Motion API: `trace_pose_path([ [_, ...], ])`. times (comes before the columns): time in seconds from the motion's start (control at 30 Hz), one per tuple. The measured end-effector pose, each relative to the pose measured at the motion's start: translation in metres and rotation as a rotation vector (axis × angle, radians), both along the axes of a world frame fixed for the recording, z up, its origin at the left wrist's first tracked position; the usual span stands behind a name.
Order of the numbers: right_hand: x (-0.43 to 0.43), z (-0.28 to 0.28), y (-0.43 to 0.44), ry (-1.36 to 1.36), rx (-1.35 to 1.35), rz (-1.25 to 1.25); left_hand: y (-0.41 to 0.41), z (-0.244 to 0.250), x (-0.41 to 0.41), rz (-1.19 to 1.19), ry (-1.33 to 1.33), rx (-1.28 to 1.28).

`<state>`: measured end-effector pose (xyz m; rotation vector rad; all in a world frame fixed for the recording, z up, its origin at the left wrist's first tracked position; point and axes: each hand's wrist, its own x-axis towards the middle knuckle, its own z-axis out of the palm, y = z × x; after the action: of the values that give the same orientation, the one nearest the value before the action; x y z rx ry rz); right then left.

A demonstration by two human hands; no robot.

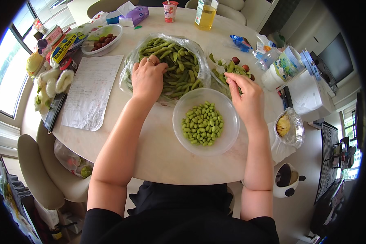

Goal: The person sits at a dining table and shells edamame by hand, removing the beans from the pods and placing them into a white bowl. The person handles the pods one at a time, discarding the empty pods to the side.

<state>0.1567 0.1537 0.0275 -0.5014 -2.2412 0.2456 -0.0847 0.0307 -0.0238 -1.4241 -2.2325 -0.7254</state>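
My left hand (148,77), with a ring on one finger, reaches into a clear plastic bag (203,67) full of green edamame pods (183,74). Its fingertips are among the pods, and whether they grip one is hidden. My right hand (247,96) hovers at the near side of a pile of pods or hulls (230,67), thumb and forefinger close together; I cannot tell if anything is between them. Just left of that hand, a translucent plastic bowl (178,131) stands on the table (183,167) with shelled green beans (202,123) inside.
Left of the bag lie a written sheet (91,91), a phone (55,111) and a container of dark red fruit (117,30). A drink cup (170,13) and a bottle of yellow liquid (205,16) stand at the back. A foil tray (297,131) sits at the right edge.
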Motion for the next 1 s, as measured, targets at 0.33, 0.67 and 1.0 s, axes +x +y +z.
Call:
trace_pose_path([
  [0.33,-0.002,0.001,-0.002,0.089,0.1,0.055,-0.035,0.042,0.013,0.004,0.023,0.212],
  [0.67,-0.015,-0.003,-0.033,0.094,0.024,0.258,-0.035,0.05,0.065,-0.527,-0.486,0.248],
  [1.0,-0.01,-0.003,-0.041,0.14,-0.659,0.557,-0.031,0.034,0.076,-0.982,-1.374,0.423],
])
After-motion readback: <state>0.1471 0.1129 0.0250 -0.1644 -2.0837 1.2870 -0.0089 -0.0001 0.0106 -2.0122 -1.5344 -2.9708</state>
